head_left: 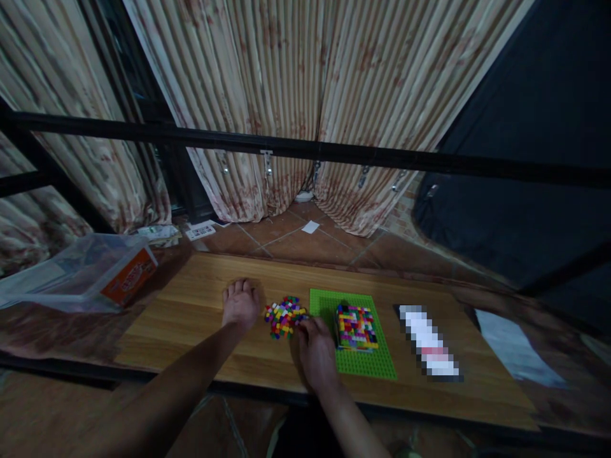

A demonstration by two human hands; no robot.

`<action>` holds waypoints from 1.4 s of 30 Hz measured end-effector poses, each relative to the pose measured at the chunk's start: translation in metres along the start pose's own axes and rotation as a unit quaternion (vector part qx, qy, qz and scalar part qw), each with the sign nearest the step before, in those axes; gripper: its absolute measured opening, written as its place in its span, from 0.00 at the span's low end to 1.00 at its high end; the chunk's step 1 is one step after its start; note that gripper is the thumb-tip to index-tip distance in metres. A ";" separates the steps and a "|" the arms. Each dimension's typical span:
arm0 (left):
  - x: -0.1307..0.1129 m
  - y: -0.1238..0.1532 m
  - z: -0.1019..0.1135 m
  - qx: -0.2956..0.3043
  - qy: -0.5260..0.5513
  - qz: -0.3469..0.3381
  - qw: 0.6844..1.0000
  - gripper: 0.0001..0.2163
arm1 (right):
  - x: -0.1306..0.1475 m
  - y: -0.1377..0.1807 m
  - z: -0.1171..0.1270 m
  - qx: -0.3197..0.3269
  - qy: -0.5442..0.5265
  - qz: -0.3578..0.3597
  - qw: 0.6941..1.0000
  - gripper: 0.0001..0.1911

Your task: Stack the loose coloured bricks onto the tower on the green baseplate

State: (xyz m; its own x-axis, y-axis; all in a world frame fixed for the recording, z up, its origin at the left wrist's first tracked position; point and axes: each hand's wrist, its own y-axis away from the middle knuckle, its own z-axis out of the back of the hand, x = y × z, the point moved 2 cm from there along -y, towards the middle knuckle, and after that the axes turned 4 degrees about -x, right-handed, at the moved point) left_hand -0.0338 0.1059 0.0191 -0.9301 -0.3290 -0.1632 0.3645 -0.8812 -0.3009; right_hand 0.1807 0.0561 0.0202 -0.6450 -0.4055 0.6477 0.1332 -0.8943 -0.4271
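My left hand (240, 303) lies palm down on the wooden table, fingers stretched forward, just left of a pile of small toy bricks (282, 320) in many colours. At the pile's right edge, my right hand (317, 353) has its thumb and fingers drawn together; what they pinch, if anything, is too small to make out. Right of that hand lies a green baseplate (382, 362). On it stands a block built of several layers of coloured bricks (357, 327).
A blurred-out flat object (427, 340) lies on the table's (181, 318) right part, with a white sheet (518, 346) near the right end. A clear plastic bin (86, 273) with an orange label stands at left. Behind are a black bar (296, 147) and striped curtains (267, 76).
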 end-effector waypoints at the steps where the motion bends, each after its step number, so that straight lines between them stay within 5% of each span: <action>1: 0.000 0.000 0.000 0.000 -0.001 -0.001 1.000 0.20 | -0.001 0.001 0.001 0.001 -0.005 -0.003 1.000 0.13; 16: 0.000 -0.001 0.001 0.002 -0.008 -0.003 1.000 0.20 | 0.011 -0.001 0.004 -0.016 -0.029 0.019 0.999 0.13; 21: 0.001 -0.003 0.001 0.004 -0.016 -0.007 1.000 0.20 | 0.020 0.014 0.037 -0.043 -0.093 0.025 0.994 0.13; 30: 0.001 -0.004 -0.001 0.001 -0.011 -0.009 1.000 0.21 | -0.042 0.019 0.108 -0.142 -0.032 -0.102 0.984 0.16; 42: 0.002 -0.003 -0.001 -0.003 -0.014 -0.012 1.000 0.20 | -0.049 -0.001 0.092 -0.075 0.077 -0.107 0.988 0.19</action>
State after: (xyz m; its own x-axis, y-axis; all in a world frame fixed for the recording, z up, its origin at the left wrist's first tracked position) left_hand -0.0365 0.1080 0.0190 -0.9395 -0.3174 -0.1290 0.3422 -0.8868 -0.3107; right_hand 0.2816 0.0592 0.0467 -0.7555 -0.1662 0.6338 -0.1238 -0.9137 -0.3872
